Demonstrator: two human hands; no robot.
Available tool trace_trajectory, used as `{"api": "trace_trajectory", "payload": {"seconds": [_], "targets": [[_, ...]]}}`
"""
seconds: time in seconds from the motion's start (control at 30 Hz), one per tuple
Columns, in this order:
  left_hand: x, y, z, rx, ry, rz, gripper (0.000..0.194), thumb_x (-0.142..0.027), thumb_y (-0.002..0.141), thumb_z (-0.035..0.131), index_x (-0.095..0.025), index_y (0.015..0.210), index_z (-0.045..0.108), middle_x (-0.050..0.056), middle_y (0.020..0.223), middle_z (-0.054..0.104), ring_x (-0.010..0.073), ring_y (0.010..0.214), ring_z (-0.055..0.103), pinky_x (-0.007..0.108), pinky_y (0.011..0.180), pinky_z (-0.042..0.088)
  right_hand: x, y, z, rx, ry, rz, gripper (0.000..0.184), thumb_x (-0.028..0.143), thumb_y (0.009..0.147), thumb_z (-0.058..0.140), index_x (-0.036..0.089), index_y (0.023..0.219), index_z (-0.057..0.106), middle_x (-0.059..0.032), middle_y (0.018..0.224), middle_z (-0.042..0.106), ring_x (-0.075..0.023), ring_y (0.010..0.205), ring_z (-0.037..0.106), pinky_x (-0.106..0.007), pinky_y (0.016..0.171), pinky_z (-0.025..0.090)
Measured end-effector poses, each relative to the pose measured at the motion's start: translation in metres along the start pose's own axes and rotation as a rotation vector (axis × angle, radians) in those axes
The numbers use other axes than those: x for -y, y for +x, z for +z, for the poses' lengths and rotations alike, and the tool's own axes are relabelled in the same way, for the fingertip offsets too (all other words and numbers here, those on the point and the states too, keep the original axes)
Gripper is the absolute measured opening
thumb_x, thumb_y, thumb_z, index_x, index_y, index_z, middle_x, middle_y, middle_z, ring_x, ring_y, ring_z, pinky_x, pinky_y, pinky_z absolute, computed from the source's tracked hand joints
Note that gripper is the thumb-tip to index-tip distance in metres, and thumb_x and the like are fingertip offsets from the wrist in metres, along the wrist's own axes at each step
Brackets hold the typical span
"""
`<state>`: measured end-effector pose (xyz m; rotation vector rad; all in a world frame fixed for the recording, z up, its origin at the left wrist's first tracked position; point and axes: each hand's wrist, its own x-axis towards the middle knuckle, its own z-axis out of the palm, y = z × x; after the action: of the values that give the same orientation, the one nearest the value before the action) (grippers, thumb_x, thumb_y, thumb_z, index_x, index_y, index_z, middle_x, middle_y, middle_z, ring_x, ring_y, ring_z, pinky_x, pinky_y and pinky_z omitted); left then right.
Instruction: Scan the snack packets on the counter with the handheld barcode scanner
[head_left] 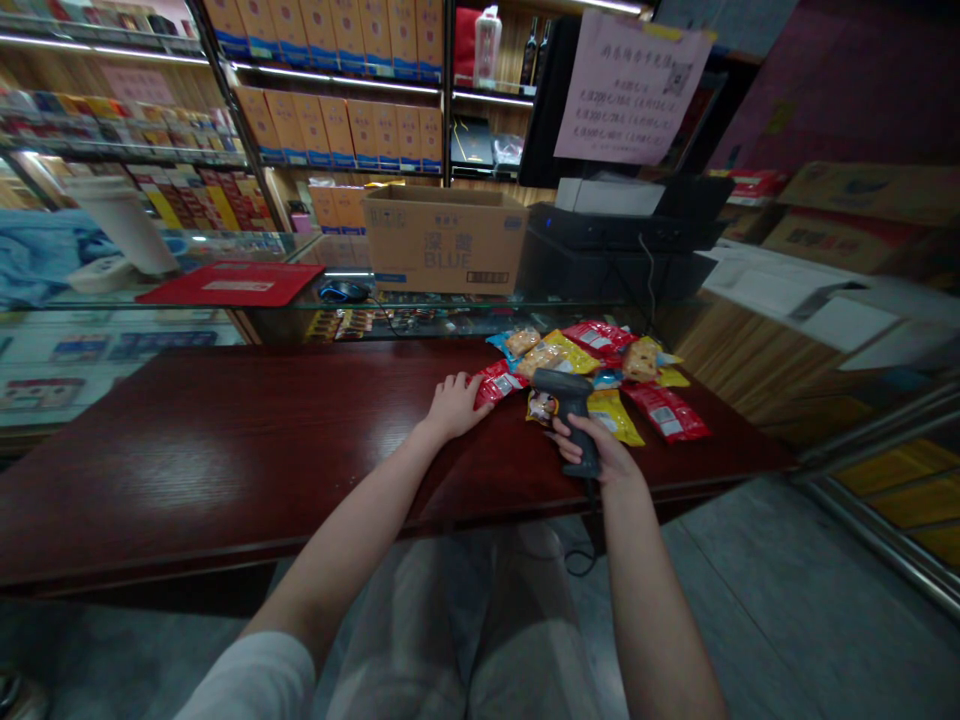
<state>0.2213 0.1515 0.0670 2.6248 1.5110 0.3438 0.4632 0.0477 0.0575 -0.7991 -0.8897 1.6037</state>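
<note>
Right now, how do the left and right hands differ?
The left hand lies flat, palm down, on the dark red counter; the right hand is curled around the grip of a black barcode scanner. The left hand's fingertips touch a red snack packet; the right hand touches only the scanner. Both are bare and beside the same heap of snack packets.

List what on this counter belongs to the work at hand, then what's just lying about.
In use:
barcode scanner, held in the right hand
left hand, touching a red snack packet
heap of snack packets

Lying about:
computer mouse
red desk mat
cardboard carton
</note>
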Motion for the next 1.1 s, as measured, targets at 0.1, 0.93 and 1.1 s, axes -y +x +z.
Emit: {"api": "trace_trajectory", "payload": {"seconds": [0.1, 0.93, 1.1], "targets": [[0.000, 0.000, 0.000, 0.001, -0.006, -0.003, 0.064, -0.056, 0.096, 0.045, -0.021, 0.150, 0.043, 0.017, 0.144, 0.050, 0.0356, 0.129, 0.048, 0.048, 0.104, 0.041, 0.000, 0.000, 0.000, 0.000, -0.003, -0.003, 0.028, 0.030, 0.081, 0.074, 0.021, 0.086, 0.047, 0.0053, 0.071, 0.053, -0.0028, 0.043, 0.035, -0.015, 0.037, 0.031], [-0.025, 0.095, 0.006, -0.140, -0.152, -0.096, 0.041, -0.038, 0.093, 0.054, -0.021, 0.131, 0.054, 0.013, 0.134, 0.058, 0.0307, 0.123, 0.055, 0.044, 0.100, 0.044, -0.004, 0.004, -0.005, 0.051, 0.074, -0.023, 0.029, 0.030, 0.081, 0.074, 0.021, 0.086, 0.048, 0.0062, 0.070, 0.053, -0.0024, 0.041, 0.034, -0.015, 0.036, 0.033], [-0.040, 0.133, 0.014, -0.148, -0.150, -0.057, 0.050, -0.037, 0.090, 0.063, -0.021, 0.136, 0.049, 0.014, 0.146, 0.050, 0.0319, 0.129, 0.051, 0.044, 0.102, 0.043, -0.006, 0.004, -0.007, 0.059, 0.082, -0.021, 0.031, 0.033, 0.081, 0.076, 0.021, 0.084, 0.047, 0.0063, 0.070, 0.052, -0.0016, 0.041, 0.035, -0.014, 0.035, 0.032]]}}
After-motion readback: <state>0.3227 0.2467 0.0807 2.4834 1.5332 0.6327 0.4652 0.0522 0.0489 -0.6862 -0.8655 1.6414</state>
